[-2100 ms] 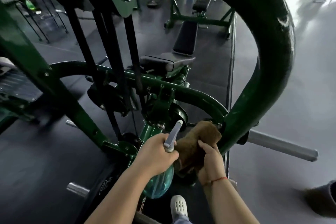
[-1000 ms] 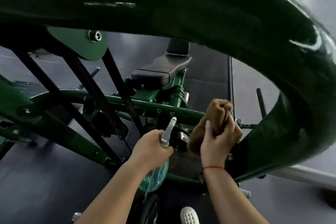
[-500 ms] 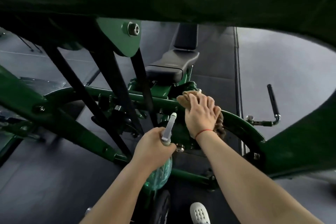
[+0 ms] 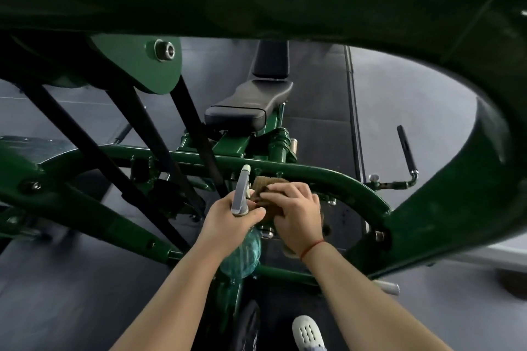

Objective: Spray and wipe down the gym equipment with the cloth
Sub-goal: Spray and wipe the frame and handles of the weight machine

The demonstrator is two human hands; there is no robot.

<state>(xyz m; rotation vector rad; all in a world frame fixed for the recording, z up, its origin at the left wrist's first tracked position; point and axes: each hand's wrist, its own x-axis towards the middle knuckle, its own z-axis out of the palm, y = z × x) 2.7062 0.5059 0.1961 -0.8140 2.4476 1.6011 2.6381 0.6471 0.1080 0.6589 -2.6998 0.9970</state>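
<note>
Pointing up, spray bottle (image 4: 245, 253) in left hand (image 4: 231, 222), cloth (image 4: 263, 184) under right hand (image 4: 296, 216)

Spray bottle (image 4: 242, 253) left of cloth (image 4: 265, 182), cloth on frame tube (image 4: 342, 179), seat (image 4: 245, 108) behind

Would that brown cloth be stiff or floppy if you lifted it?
Probably floppy: the brown cloth bunches in folds under the right hand. Likely light, since it's small enough for one hand to cover. Its coarse texture should grip the green bar.
</note>
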